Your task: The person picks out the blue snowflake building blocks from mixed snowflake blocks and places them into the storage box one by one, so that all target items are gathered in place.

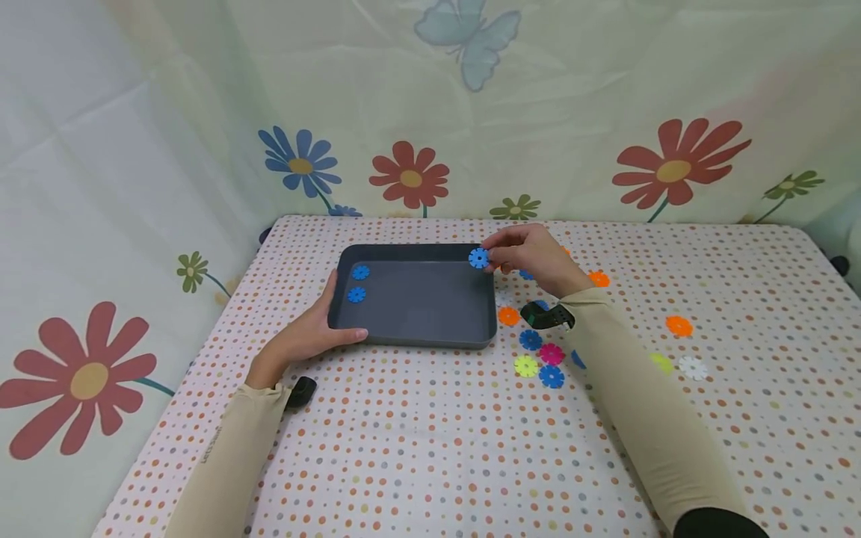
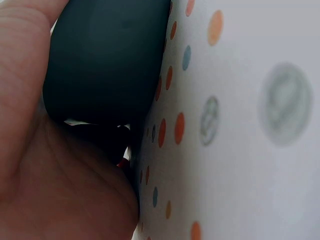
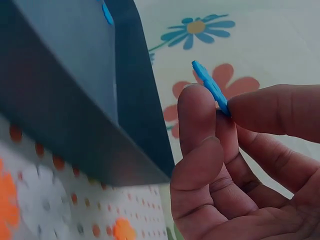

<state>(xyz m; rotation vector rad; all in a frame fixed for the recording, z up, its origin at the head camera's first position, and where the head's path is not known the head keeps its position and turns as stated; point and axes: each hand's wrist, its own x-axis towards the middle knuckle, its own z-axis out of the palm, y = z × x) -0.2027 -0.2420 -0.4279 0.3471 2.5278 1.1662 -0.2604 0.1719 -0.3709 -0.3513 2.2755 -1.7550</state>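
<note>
My right hand (image 1: 538,258) pinches a blue notched plastic disc (image 1: 479,258) between thumb and fingertips, over the right end of a dark grey tray (image 1: 417,344). From the right wrist view the pinched blue disc (image 3: 210,87) appears edge-on, raised beside the tray wall (image 3: 120,155). At the tray's left end, my left hand (image 1: 306,332) holds the front corner, its thumb along the front rim and its fingers by the left side. Two blue discs (image 1: 356,294) lie inside the tray at the left. In the left wrist view the palm (image 2: 70,185) sits against the tray (image 2: 110,60).
Right of the tray lie several loose notched discs, among them an orange disc (image 1: 508,317), a pink disc (image 1: 551,353), a yellow disc (image 1: 526,366) and a white disc (image 1: 693,368). My right forearm (image 1: 646,418) passes over some. A dotted cloth (image 1: 417,448) covers the table.
</note>
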